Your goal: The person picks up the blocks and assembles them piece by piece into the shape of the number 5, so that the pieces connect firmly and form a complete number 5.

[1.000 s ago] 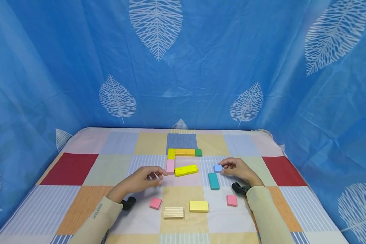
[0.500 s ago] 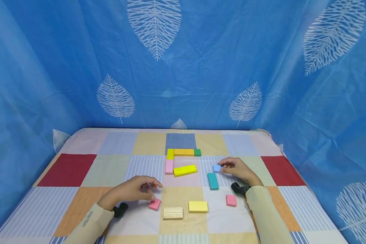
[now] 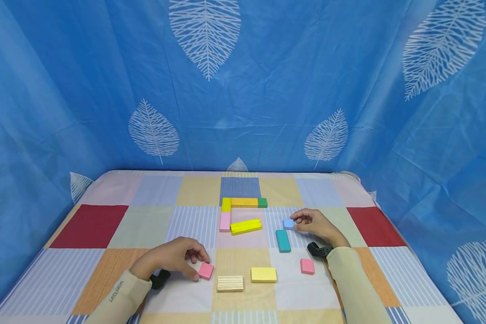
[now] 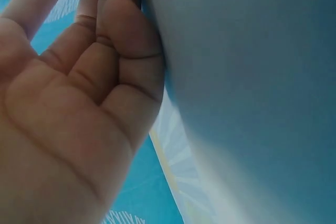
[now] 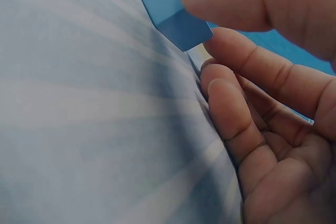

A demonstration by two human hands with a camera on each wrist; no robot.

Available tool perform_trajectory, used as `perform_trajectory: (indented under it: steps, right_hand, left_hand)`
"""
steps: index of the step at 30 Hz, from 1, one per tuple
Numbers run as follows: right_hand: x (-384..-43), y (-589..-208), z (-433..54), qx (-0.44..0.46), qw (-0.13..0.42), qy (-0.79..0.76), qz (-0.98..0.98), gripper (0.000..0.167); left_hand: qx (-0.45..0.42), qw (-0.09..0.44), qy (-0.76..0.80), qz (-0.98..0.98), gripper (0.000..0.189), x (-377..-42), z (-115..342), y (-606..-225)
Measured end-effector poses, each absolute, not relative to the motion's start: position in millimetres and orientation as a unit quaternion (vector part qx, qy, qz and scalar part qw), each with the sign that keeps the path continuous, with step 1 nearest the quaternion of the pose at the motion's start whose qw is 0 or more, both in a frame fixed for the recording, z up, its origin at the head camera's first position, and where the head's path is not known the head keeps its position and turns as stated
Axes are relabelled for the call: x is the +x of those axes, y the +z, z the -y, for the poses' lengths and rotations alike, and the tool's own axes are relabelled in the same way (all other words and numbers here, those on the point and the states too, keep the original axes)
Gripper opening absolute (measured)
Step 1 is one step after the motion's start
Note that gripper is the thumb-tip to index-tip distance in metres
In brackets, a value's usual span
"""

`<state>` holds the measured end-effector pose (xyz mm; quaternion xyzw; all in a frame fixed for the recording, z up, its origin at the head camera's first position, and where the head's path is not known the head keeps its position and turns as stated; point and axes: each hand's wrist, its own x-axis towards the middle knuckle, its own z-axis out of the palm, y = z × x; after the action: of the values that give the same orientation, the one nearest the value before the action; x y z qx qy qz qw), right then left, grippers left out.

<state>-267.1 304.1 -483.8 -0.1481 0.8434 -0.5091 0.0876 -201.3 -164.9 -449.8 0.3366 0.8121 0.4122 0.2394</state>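
My left hand (image 3: 177, 257) is low over the cloth beside a small pink block (image 3: 205, 271). Its thumb and index fingertips are spread at the block's left and far edges; whether they touch it I cannot tell. In the left wrist view the left hand (image 4: 79, 103) has loosely bent fingers, and no block shows. My right hand (image 3: 316, 224) pinches a small light-blue block (image 3: 288, 224) by its right end. Close up in the right wrist view, the thumb lies on the blue block (image 5: 168, 11) and the index fingertip is at its corner.
A yellow block (image 3: 226, 204), an orange block (image 3: 244, 202), a green block (image 3: 262, 203) and a light-pink block (image 3: 225, 222) form a corner. Nearby lie bright yellow (image 3: 246, 227), teal (image 3: 283, 240), striped wooden (image 3: 230, 283), pale yellow (image 3: 263, 275) and second pink (image 3: 307, 266) blocks.
My left hand has moved from beside the light-pink block towards me and left, over the small pink block, then to its left edge. The right hand stays at the blue block.
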Motion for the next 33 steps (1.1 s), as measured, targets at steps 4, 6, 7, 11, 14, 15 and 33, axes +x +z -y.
perform_trajectory:
  steps: [4, 6, 7, 11, 14, 15, 33]
  right_hand:
    - [-267, -484, -304, -0.143, 0.084, -0.506, -0.847, 0.029]
    - [-267, -483, -303, -0.136, 0.084, -0.504, -0.849, 0.028]
    - [-267, -482, -303, -0.133, 0.084, -0.502, -0.850, 0.028]
    - [-266, -479, -300, -0.132, 0.081, -0.489, -0.858, 0.026]
    - [-265, -476, -297, -0.132, 0.075, -0.470, -0.870, 0.026]
    - [-265, -475, -295, -0.132, 0.073, -0.463, -0.873, 0.026]
    - [-266, -464, -274, -0.103, 0.070, -0.399, -0.908, 0.026]
  left_hand:
    - [0.332, 0.236, 0.403, -0.820, 0.028, -202, 165, -452]
    - [0.331, 0.233, 0.400, -0.822, 0.028, -203, 166, -453]
    - [0.333, 0.231, 0.400, -0.822, 0.028, -204, 166, -454]
    - [0.343, 0.224, 0.400, -0.820, 0.028, -205, 168, -456]
    - [0.345, 0.224, 0.402, -0.818, 0.027, -206, 168, -457]
    - [0.345, 0.224, 0.403, -0.817, 0.027, -206, 168, -457]
    - [0.316, 0.234, 0.404, -0.826, 0.026, -205, 167, -456]
